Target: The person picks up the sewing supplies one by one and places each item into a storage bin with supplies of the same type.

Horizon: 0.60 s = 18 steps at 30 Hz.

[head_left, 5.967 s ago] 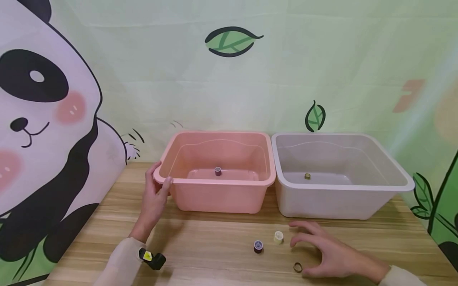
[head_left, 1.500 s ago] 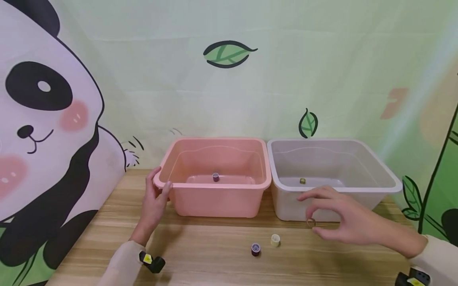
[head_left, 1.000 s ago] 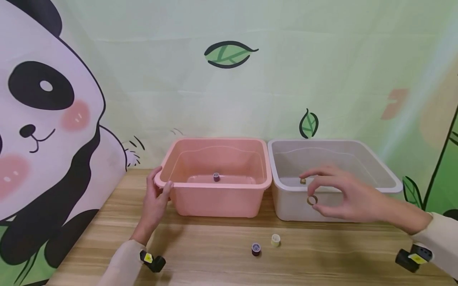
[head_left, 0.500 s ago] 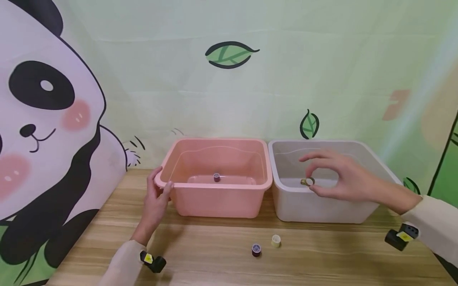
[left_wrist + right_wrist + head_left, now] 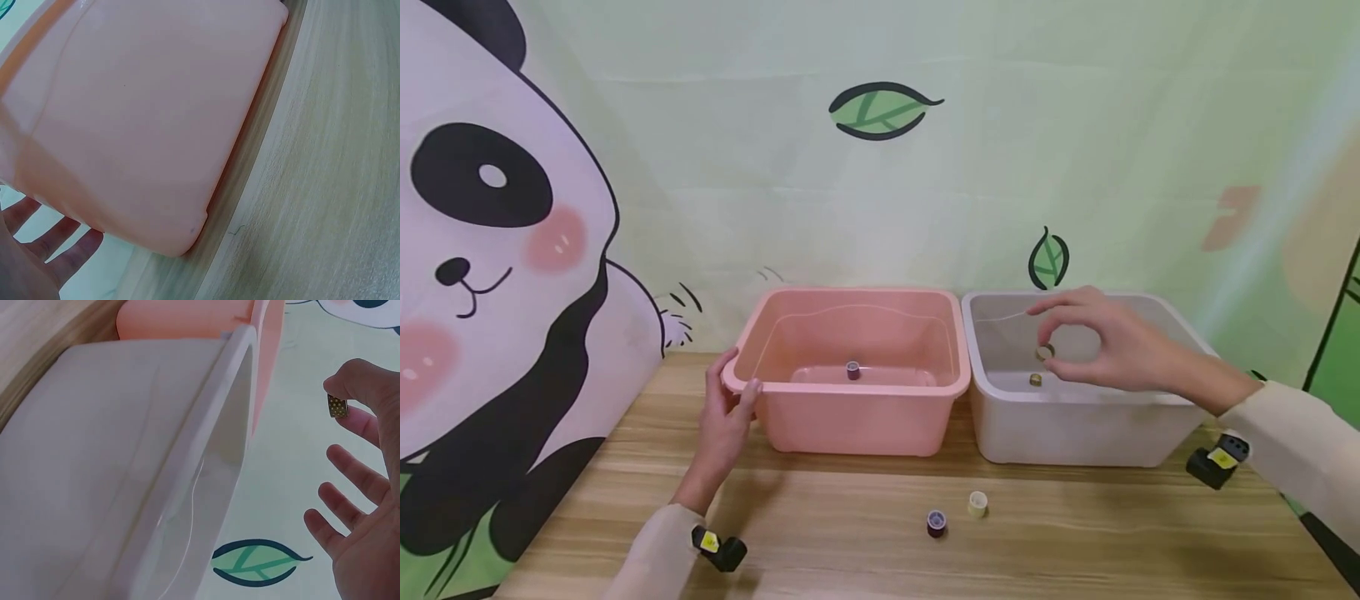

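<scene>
My right hand [image 5: 1112,342] pinches a brass ring thimble [image 5: 1045,352] between thumb and index finger, above the grey bin [image 5: 1075,433]. Its dimpled metal band [image 5: 337,406] shows in the right wrist view, where the other fingers are spread. A second small gold piece [image 5: 1035,380] lies on the grey bin's floor. On the left, my left hand [image 5: 722,433] grips the corner of the pink bin [image 5: 861,423], thumb over the rim and fingers against the outer side. Inside that bin lies a small purple spool-like cylinder [image 5: 853,371].
Two small spool-like cylinders stand on the wooden table [image 5: 820,533] in front of the bins, one dark purple [image 5: 936,523] and one cream [image 5: 977,503]. Both bins stand side by side against a printed backdrop [image 5: 745,167] with a panda and leaves.
My right hand has picked up the ring thimble from the table and raised it up and forward, over the grey bin's front rim. My left hand has stayed on the pink bin.
</scene>
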Tool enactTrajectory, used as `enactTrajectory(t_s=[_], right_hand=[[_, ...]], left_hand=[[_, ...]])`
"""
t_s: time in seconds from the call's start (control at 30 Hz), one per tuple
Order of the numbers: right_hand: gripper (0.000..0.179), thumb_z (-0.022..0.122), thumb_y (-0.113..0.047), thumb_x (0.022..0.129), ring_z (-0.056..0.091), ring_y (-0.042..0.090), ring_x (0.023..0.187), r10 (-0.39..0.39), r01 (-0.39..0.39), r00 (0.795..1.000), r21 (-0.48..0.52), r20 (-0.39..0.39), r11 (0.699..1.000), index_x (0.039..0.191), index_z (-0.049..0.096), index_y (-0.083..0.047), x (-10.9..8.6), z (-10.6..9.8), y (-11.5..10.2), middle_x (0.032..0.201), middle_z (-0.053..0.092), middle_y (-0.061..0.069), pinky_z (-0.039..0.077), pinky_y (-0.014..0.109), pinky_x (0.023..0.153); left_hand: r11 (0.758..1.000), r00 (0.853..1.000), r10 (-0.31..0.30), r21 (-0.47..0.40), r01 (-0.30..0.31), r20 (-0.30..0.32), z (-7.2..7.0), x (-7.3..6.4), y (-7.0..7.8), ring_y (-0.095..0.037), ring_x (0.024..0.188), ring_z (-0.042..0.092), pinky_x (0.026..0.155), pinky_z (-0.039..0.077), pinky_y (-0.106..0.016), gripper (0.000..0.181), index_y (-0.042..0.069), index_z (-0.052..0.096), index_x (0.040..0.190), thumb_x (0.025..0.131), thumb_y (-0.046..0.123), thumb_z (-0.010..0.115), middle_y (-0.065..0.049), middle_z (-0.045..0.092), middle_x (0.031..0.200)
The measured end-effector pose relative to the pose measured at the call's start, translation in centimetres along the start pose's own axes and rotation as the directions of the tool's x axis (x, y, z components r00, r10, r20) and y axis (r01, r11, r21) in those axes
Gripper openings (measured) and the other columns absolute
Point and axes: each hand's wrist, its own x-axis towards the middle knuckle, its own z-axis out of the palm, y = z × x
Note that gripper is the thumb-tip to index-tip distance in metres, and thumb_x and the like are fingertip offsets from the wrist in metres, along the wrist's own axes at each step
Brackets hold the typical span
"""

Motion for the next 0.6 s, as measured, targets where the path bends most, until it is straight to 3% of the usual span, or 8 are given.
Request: enactTrajectory(t_s=[0.3, 0.43, 0.6], right_hand=[[0.026, 0.084, -0.005, 0.079, 0.056, 0.035, 0.119, -0.005, 0.005, 1.0, -0.029, 0.003, 1.0, 0.09, 0.07, -0.025, 1.0, -0.4, 1.9, 0.126, 0.068, 0.008, 0.044, 0.059, 0.095], [0.022, 0.083, -0.009, 0.081, 0.056, 0.037, 0.121, 0.052, -0.051, 0.998, -0.038, 0.032, 0.998, 0.091, 0.071, -0.025, 1.4, -0.6, 2.7, 0.128, 0.068, 0.01, 0.043, 0.064, 0.098], [0.019, 0.082, -0.012, 0.083, 0.054, 0.04, 0.125, 0.136, -0.134, 0.989, -0.032, 0.056, 0.99, 0.091, 0.071, -0.025, 1.7, -0.8, 3.5, 0.129, 0.067, 0.011, 0.04, 0.066, 0.103]], left_hand=[[1.0, 1.0, 0.02, -0.001, -0.02, -0.008, -0.1, 0.0, 0.0, -0.031, 0.125, 0.052, 0.084, 0.055, -0.018, 0.064, 0.034, 0.02, 0.16, 0.107, 0.033, 0.056, -0.01, 0.036, 0.16], [0.999, 0.999, 0.037, -0.011, -0.037, -0.014, 0.0, 0.1, -0.2, -0.032, 0.122, 0.053, 0.082, 0.056, -0.019, 0.062, 0.03, 0.022, 0.16, 0.108, 0.026, 0.054, -0.014, 0.038, 0.158], [0.999, 0.999, 0.032, 0.008, -0.032, -0.012, 0.0, 0.1, -0.3, -0.032, 0.126, 0.052, 0.085, 0.055, -0.018, 0.063, 0.033, 0.021, 0.16, 0.107, 0.035, 0.055, -0.012, 0.036, 0.16]])
